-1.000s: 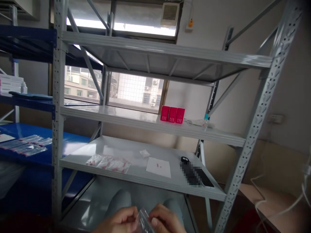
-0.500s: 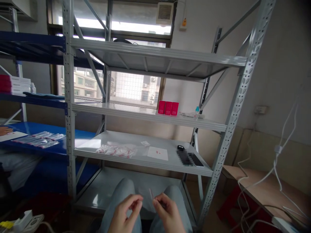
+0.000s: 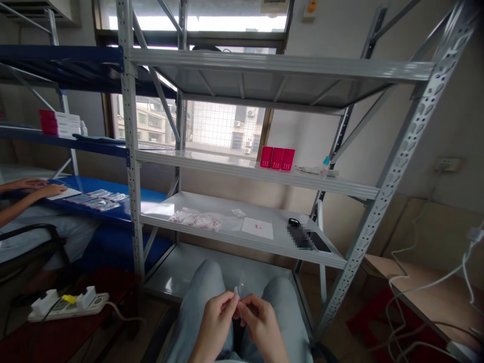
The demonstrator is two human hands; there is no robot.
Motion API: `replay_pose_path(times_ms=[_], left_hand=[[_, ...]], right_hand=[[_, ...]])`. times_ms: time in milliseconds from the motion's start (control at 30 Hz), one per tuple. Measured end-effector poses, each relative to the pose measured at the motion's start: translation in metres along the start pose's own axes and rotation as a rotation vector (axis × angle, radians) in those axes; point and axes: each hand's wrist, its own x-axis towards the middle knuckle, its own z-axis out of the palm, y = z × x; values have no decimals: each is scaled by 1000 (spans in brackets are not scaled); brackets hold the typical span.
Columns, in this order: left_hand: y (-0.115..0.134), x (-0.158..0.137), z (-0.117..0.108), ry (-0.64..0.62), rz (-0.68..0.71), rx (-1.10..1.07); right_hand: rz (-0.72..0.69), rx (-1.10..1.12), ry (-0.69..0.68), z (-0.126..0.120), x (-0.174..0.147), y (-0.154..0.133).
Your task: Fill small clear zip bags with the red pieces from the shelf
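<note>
- The left hand and the right hand met above the person's lap, between two knees in light blue denim.
- Both hands pinched one small clear plastic bag by its lower edge; each grip was closed on it with thumb and fingertips.
- The bag stood roughly upright, its long axis pointing up and slightly away from the person; whether it held anything could not be told.
- Ahead stood a grey metal shelving rack with perforated uprights and smooth flat shelves; four shelves showed.
- On its second shelf from the top stood three red rectangular boxes, upright and touching side by side.
- On the shelf below lay a cluster of clear small bags with red contents, too bunched to count, one white paper sheet bearing red specks, and one dark flat phone.
- To the left, a co-worker's hand rested on a blue tabletop beside more clear bags.
- One white power strip lay on the floor at lower left.
</note>
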Motion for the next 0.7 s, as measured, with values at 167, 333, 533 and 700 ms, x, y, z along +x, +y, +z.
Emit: replay_pose_path(times_ms=[167, 333, 533, 700], left_hand=[[-10, 7, 1, -40, 12, 60], [-17, 11, 5, -51, 1, 174], [-26, 19, 6, 24, 78, 526], [-26, 27, 2, 8, 26, 725]], right_hand=[[106, 37, -2, -2, 8, 11], [98, 39, 84, 1, 16, 17], [-138, -299, 302, 11, 23, 43], [-222, -521, 321, 7, 29, 57]])
